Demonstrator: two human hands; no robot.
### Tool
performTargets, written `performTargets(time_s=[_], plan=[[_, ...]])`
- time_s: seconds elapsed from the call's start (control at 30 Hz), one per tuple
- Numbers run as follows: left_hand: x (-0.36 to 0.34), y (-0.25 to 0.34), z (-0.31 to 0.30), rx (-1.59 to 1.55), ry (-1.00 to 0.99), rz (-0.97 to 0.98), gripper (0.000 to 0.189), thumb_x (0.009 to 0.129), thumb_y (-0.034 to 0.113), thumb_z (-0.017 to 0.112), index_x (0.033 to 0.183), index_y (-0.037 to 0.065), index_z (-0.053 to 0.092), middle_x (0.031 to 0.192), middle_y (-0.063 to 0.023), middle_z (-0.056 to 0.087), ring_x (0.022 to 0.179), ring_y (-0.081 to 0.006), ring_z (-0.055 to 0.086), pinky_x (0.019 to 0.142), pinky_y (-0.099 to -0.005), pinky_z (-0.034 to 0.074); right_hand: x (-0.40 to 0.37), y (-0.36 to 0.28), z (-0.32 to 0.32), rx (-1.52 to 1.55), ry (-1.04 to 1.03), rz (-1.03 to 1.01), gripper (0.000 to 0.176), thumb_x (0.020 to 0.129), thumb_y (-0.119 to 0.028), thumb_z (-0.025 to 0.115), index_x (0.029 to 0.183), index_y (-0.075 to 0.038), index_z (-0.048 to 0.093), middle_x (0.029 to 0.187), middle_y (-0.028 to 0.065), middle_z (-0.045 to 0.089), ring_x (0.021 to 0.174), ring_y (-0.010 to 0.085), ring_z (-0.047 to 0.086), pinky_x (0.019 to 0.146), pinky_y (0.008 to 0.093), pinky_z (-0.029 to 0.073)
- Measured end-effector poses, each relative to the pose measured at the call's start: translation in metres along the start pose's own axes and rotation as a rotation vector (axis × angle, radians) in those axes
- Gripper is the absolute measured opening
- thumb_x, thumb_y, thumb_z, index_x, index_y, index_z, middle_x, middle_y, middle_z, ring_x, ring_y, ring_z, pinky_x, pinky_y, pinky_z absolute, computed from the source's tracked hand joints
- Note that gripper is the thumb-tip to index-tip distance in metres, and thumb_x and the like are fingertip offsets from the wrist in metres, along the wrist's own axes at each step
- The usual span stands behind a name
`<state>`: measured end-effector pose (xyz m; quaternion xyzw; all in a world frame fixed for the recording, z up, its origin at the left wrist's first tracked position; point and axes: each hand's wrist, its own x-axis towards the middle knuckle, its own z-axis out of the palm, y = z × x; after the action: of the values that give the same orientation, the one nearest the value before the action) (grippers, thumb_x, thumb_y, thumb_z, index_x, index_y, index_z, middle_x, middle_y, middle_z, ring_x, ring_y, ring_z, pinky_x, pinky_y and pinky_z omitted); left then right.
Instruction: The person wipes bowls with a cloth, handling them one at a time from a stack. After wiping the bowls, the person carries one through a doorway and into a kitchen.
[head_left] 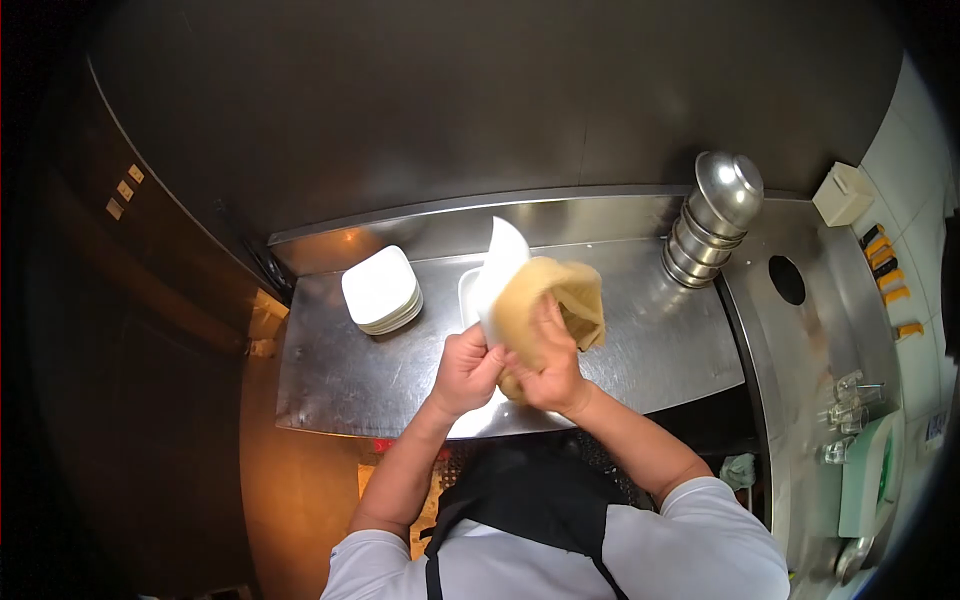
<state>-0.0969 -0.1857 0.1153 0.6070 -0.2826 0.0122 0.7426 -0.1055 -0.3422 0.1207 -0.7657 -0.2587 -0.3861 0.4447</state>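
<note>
Person at a steel bench [335, 385], viewed from the head. The left hand [467, 372] is closed on the lower edge of a white plate [506, 250], which is tilted up above the bench, its free end extending upward beyond the knuckles. The right hand [553, 375] holds a tan cloth [525, 310] over the plate's right side; its fingers lie within the folds, partly blurred. The two hands are just beside each other. Behind the plate, partly covered, a white dish [466, 298] rests on the bench.

To the left stands a stack of white plates [380, 285]; at the far right corner, a column of metal bowls [725, 195]. A dark wall panel [450, 110] rises behind. Right of the bench, a steel counter [800, 345] contains a dark round opening [787, 280]; glasses [848, 415] stand near its outer edge, beside a tiled wall [905, 180]. A black apron [530, 495] covers the person's front.
</note>
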Motion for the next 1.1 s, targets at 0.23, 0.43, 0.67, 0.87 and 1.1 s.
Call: performTargets(time_s=[0.23,0.43,0.67,0.87,1.1], plan=[[-0.017,0.03,-0.006,-0.067,-0.107,-0.2,0.014,0.095,0.001,0.065,0.107,-0.004,0.069,0.097,-0.0085,0.074,0.087,-0.0112,0.066,0.078,-0.0276,0.053,0.067,0.021,-0.022,0.519,-0.168,0.381,0.042,0.096,-0.034,0.064,0.122,-0.002,0.066,0.124,0.0167,0.064,0.115,0.028,0.059,0.103,0.0407,0.043],[-0.022,0.0,-0.004,-0.596,-0.018,0.065,0.025,0.092,0.005,0.069,0.116,-0.002,0.067,0.12,-0.0151,0.069,0.114,-0.0218,0.064,0.1,-0.0393,0.049,0.045,0.044,-0.012,0.827,0.076,0.922,0.046,0.1,-0.041,0.062,0.119,0.0,0.066,0.109,0.007,0.068,0.098,0.0119,0.063,0.085,0.0268,0.051],[0.004,0.033,-0.041,-0.682,-0.271,-0.406,0.065,0.084,0.012,0.08,0.14,-0.004,0.049,0.134,-0.0145,0.06,0.119,-0.0229,0.06,0.1,-0.0375,0.049,0.08,0.036,-0.048,0.777,-0.329,0.8,0.032,0.097,-0.031,0.068,0.109,0.0,0.069,0.091,0.0015,0.07,0.08,0.0075,0.064,0.071,0.0248,0.052],[0.019,0.055,-0.014,-0.115,-0.12,-0.291,0.053,0.077,0.006,0.085,0.124,-0.003,0.063,0.113,-0.009,0.071,0.101,-0.0177,0.067,0.092,-0.0324,0.053,0.075,0.035,-0.033,0.715,0.126,0.816,0.029,0.098,-0.026,0.066,0.106,0.002,0.068,0.091,0.0018,0.069,0.082,0.0071,0.063,0.07,0.0242,0.05],[0.026,0.024,-0.002,-0.698,0.231,0.025,0.053,0.079,-0.003,0.079,0.128,-0.002,0.059,0.124,-0.0135,0.066,0.112,-0.0223,0.065,0.098,-0.0369,0.052,-0.025,0.013,0.023,0.425,0.293,0.408,0.037,0.098,-0.022,0.062,0.117,0.009,0.063,0.123,0.0253,0.063,0.116,0.0369,0.061,0.099,0.0418,0.047]])
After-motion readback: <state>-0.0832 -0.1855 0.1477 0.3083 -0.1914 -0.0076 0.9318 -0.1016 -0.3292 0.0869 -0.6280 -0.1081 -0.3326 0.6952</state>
